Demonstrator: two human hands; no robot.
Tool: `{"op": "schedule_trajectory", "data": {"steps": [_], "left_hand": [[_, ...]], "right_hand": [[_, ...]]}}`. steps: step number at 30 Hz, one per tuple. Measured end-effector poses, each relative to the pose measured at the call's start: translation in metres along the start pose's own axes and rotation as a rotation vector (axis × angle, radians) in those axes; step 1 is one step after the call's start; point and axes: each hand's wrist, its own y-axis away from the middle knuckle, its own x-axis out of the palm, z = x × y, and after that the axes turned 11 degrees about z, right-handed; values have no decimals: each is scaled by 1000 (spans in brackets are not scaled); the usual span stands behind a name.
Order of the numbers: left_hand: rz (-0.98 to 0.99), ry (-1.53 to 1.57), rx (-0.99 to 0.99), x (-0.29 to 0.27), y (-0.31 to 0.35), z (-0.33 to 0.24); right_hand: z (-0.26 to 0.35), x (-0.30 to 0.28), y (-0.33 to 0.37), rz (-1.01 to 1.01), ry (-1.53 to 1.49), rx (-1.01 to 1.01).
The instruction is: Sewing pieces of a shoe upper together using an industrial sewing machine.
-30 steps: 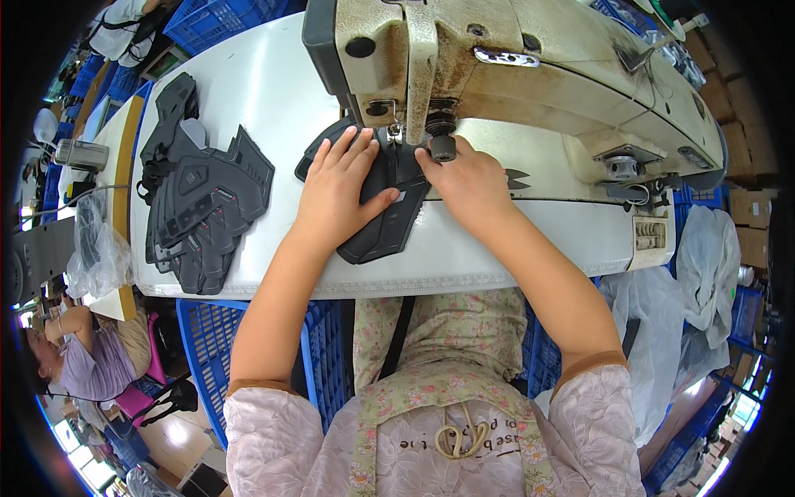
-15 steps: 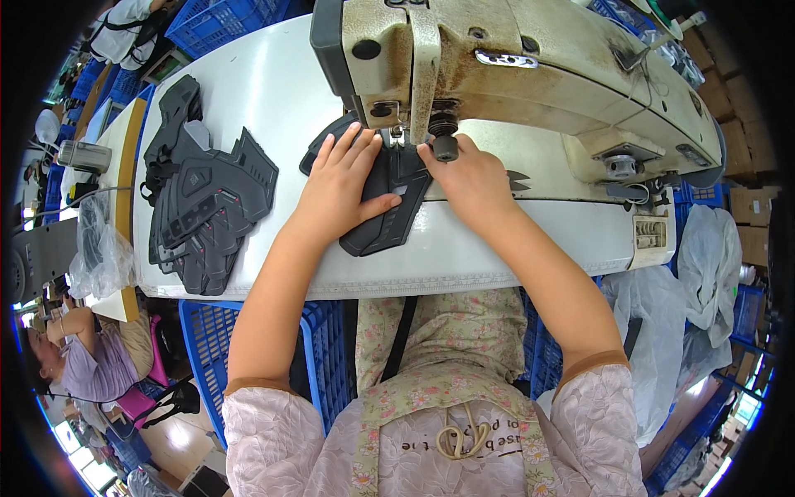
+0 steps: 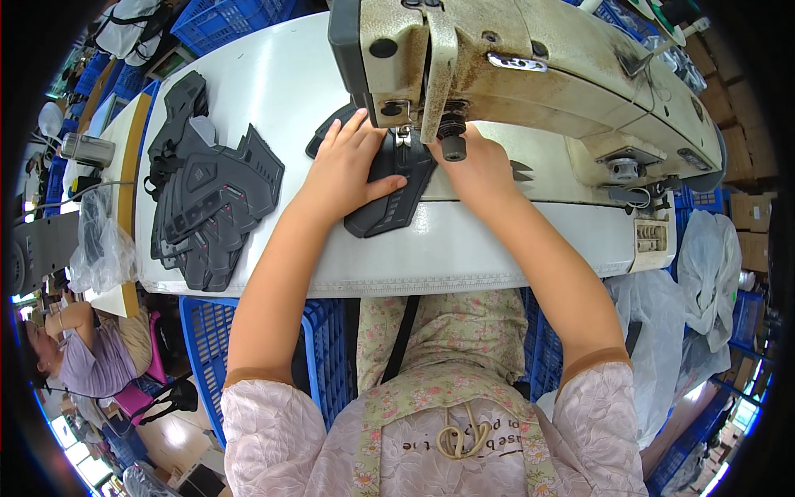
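A dark grey molded panel [image 3: 391,209] lies on the sewing machine bed, partly under the presser foot [image 3: 403,139]. My left hand [image 3: 352,170] rests flat on its left side, fingers stretched away from me and thumb out to the right, open. At the panel's right edge is my right hand [image 3: 480,170]; its fingertips are hidden behind the machine's head and black knob [image 3: 453,147]. The sewing machine [image 3: 530,74] is cream, with brown stains. To the left, several similar dark panels [image 3: 217,195] lie in an overlapping pile.
Scissors-like metal blades [image 3: 520,171] lie right of my right hand. A measuring strip [image 3: 397,287] runs along the white table's [image 3: 273,91] front edge. Blue crates [image 3: 327,356] stand below it. Plastic bags [image 3: 650,340] hang at the right. Another person [image 3: 91,352] sits at far left.
The panel has slid a little farther from me under the presser foot, and both hands have moved with it. The view has shifted slightly.
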Motion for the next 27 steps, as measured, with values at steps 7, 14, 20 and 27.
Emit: {"op": "schedule_trajectory", "data": {"steps": [7, 14, 20, 27], "left_hand": [[-17, 37, 37, -7, -12, 6], [-62, 56, 63, -9, -20, 14], [-60, 73, 77, -7, -25, 20], [-71, 109, 77, -7, -24, 20]], "right_hand": [[-3, 4, -11, 18, -80, 109], [-4, 3, -18, 11, -168, 144], [-10, 12, -22, -23, -137, 98], [-8, 12, -20, 26, -183, 163]]}}
